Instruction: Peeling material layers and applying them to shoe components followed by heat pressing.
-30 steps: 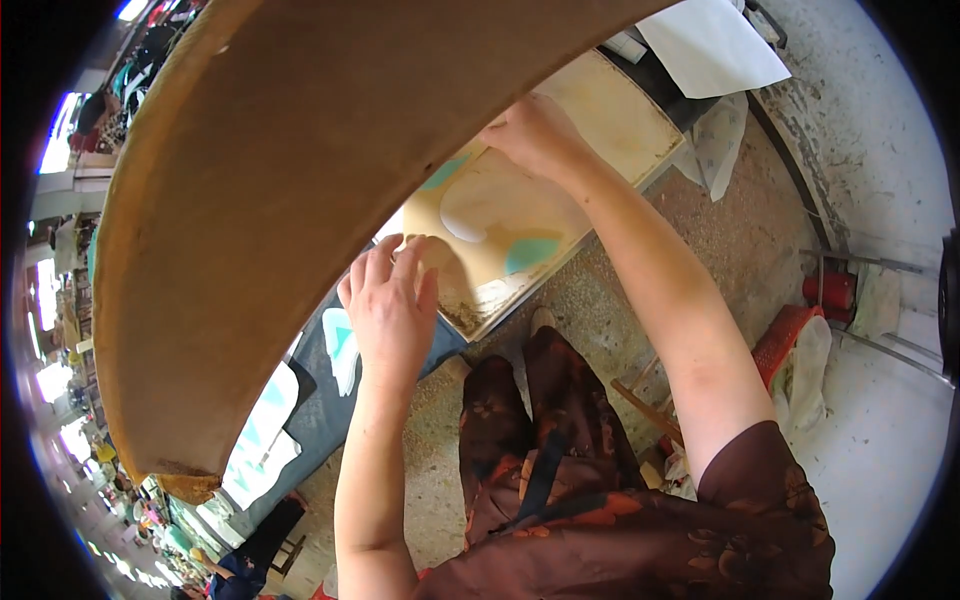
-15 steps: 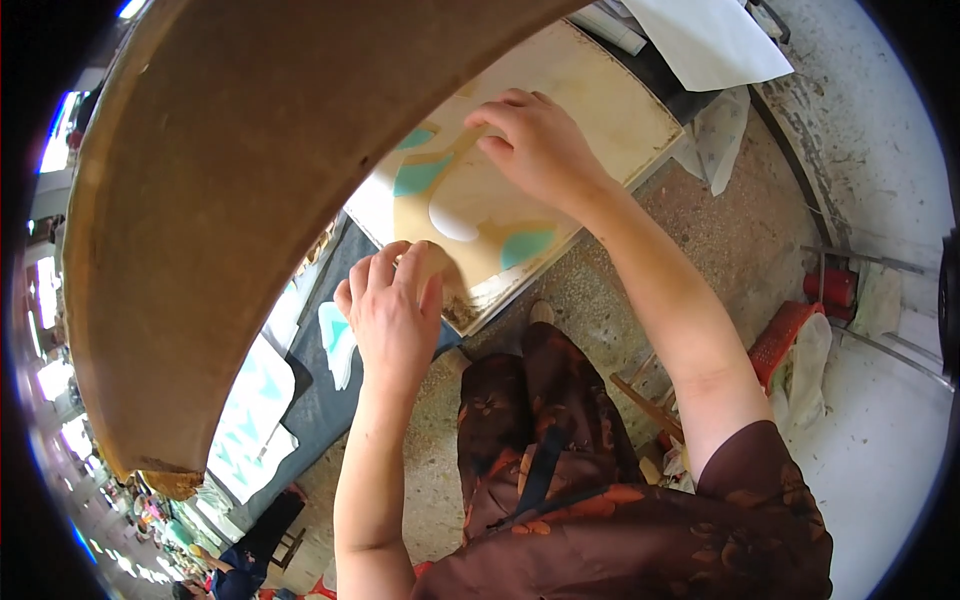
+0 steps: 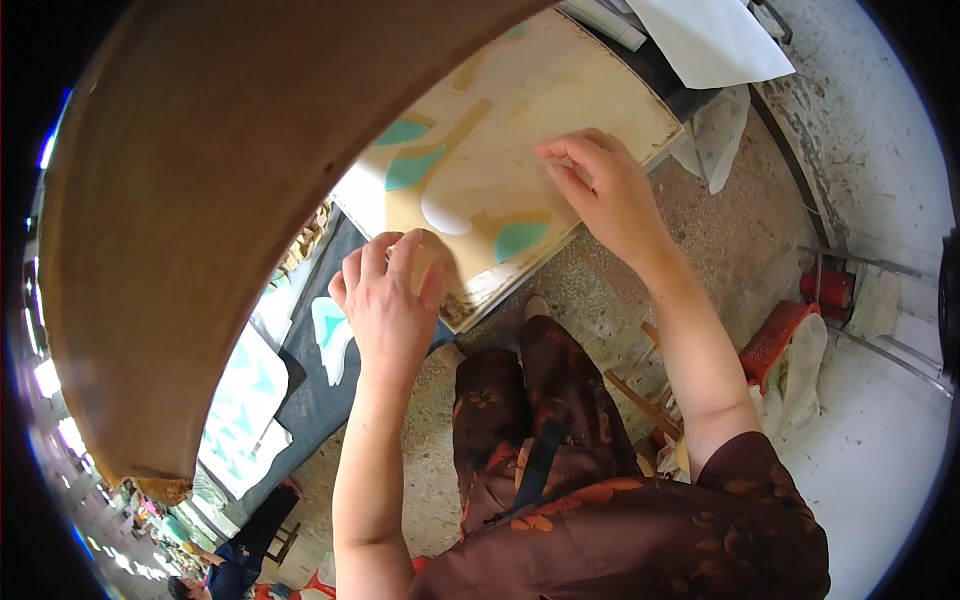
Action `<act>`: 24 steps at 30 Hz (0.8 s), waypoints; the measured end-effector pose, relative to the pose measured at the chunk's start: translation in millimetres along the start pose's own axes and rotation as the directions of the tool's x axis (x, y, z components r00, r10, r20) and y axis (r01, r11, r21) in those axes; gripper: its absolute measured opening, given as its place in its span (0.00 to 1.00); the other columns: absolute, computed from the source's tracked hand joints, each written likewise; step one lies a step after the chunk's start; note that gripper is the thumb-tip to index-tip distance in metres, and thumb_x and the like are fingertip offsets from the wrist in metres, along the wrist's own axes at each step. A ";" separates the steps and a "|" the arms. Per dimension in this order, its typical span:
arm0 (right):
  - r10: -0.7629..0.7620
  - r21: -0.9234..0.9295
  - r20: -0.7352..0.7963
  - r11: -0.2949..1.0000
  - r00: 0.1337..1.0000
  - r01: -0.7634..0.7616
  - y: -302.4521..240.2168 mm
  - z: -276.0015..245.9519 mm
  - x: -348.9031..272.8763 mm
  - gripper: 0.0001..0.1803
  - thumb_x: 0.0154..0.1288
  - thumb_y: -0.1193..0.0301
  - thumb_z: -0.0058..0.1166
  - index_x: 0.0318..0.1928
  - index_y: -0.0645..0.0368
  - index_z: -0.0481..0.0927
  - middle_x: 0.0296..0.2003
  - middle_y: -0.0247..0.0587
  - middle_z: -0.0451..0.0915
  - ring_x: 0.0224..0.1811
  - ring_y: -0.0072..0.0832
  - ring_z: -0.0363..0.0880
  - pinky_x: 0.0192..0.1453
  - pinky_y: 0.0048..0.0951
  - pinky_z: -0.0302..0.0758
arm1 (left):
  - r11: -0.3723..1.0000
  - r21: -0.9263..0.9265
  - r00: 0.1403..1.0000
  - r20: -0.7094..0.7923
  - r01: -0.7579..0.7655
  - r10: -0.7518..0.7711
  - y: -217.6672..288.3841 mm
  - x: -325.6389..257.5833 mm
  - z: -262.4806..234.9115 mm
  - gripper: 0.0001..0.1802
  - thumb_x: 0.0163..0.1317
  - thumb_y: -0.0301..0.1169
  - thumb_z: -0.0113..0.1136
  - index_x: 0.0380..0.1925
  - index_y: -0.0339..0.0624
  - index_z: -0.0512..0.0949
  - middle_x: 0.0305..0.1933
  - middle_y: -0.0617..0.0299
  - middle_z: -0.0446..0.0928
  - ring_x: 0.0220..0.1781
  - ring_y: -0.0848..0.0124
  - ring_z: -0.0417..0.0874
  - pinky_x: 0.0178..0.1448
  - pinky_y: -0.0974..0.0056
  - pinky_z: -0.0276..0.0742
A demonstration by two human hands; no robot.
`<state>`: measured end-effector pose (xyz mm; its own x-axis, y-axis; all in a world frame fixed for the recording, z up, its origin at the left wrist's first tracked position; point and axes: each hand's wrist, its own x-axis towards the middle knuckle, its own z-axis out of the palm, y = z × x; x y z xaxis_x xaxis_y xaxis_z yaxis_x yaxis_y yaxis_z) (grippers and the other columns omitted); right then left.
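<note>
A pale board [image 3: 590, 90] with worn edges lies before me. On it is a flat tan shape [image 3: 405, 212] with slim strips, and teal leaf-like pieces [image 3: 415, 170] and a white oval piece [image 3: 446, 213] sit among its parts. My left hand [image 3: 383, 305] is at the board's near left corner, fingers bent but apart, fingertips by the tan shape; no held thing shows. Over the right part of the board hovers my right hand [image 3: 612, 200], thumb and fingers apart with nothing visible between them. Another teal piece [image 3: 521, 241] lies at the near edge.
A large brown curved brim [image 3: 180, 220] hides the upper left. White-and-teal cut pieces [image 3: 331, 335] and printed sheets [image 3: 245, 410] lie on a dark surface at left. White paper [image 3: 705, 40] hangs at the far right. A red basket [image 3: 778, 345] stands right; another person [image 3: 225, 570] is lower left.
My right hand has moved right and nearer to me, away from the tan strip it was over. My left hand stays almost in place.
</note>
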<state>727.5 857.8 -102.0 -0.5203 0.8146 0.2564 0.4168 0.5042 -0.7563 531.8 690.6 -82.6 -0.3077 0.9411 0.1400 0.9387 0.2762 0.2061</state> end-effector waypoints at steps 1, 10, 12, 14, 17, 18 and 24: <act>0.009 0.012 0.005 1.000 1.000 -0.009 -0.8 -0.2 -4.1 0.08 0.61 0.76 0.56 0.41 0.56 0.83 0.38 0.40 0.81 0.43 0.42 0.78 0.49 0.39 0.75 | 1.000 0.000 1.000 0.001 0.000 0.000 0.2 0.1 0.8 0.18 0.55 0.36 0.66 0.47 0.52 0.80 0.50 0.64 0.77 0.54 0.61 0.74 0.60 0.54 0.61; -0.200 -0.217 0.107 0.951 0.974 0.219 -12.2 -0.3 -29.9 0.13 0.55 0.79 0.58 0.40 0.50 0.84 0.39 0.29 0.80 0.45 0.33 0.75 0.50 0.38 0.70 | 0.998 0.010 0.998 0.011 0.062 -0.062 3.3 0.9 7.1 0.18 0.57 0.38 0.66 0.48 0.53 0.80 0.51 0.63 0.77 0.56 0.60 0.73 0.60 0.55 0.62; -0.219 -0.232 0.136 0.941 0.966 0.246 -14.2 0.7 -35.3 0.14 0.54 0.78 0.57 0.40 0.49 0.84 0.39 0.27 0.80 0.47 0.32 0.74 0.52 0.38 0.69 | 0.996 0.016 0.996 0.005 0.083 -0.084 3.8 1.6 8.7 0.17 0.57 0.38 0.66 0.48 0.53 0.80 0.50 0.64 0.77 0.55 0.60 0.73 0.59 0.55 0.62; -0.238 -0.245 0.166 0.930 0.957 0.274 -17.2 1.6 -39.4 0.15 0.52 0.78 0.57 0.41 0.48 0.84 0.39 0.25 0.79 0.48 0.30 0.73 0.54 0.38 0.67 | 0.996 0.015 0.996 -0.001 0.092 -0.092 3.8 1.9 9.7 0.18 0.57 0.38 0.66 0.48 0.53 0.80 0.50 0.64 0.77 0.55 0.60 0.73 0.59 0.55 0.62; -0.293 -0.264 0.198 0.903 0.935 0.339 -21.2 4.0 -44.3 0.15 0.53 0.77 0.55 0.41 0.48 0.85 0.40 0.23 0.79 0.49 0.29 0.72 0.57 0.38 0.66 | 0.993 0.000 0.993 0.000 0.115 -0.115 5.4 3.5 6.8 0.18 0.58 0.38 0.66 0.48 0.52 0.80 0.51 0.63 0.77 0.56 0.60 0.73 0.60 0.55 0.62; -0.296 -0.258 0.205 0.903 0.933 0.344 -21.0 5.2 -45.7 0.15 0.53 0.76 0.54 0.41 0.49 0.85 0.40 0.23 0.79 0.50 0.29 0.72 0.57 0.39 0.65 | 0.992 -0.017 0.992 0.006 0.127 -0.127 5.0 4.5 6.1 0.18 0.58 0.38 0.66 0.49 0.52 0.79 0.51 0.62 0.77 0.56 0.61 0.74 0.61 0.54 0.62; -0.303 -0.280 0.216 0.891 0.928 0.357 -19.0 3.6 -51.1 0.15 0.55 0.76 0.53 0.42 0.48 0.85 0.44 0.25 0.80 0.52 0.29 0.73 0.60 0.39 0.64 | 0.978 -0.046 0.950 -0.234 0.202 -0.207 -51.3 -2.0 -24.0 0.10 0.63 0.28 0.61 0.45 0.46 0.82 0.46 0.60 0.81 0.51 0.60 0.77 0.59 0.57 0.68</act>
<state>743.5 805.6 -102.8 -0.7706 0.5409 0.3372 0.3948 0.8204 -0.4138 480.5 669.9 -70.2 -0.5229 0.7911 0.3174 0.8492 0.4514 0.2741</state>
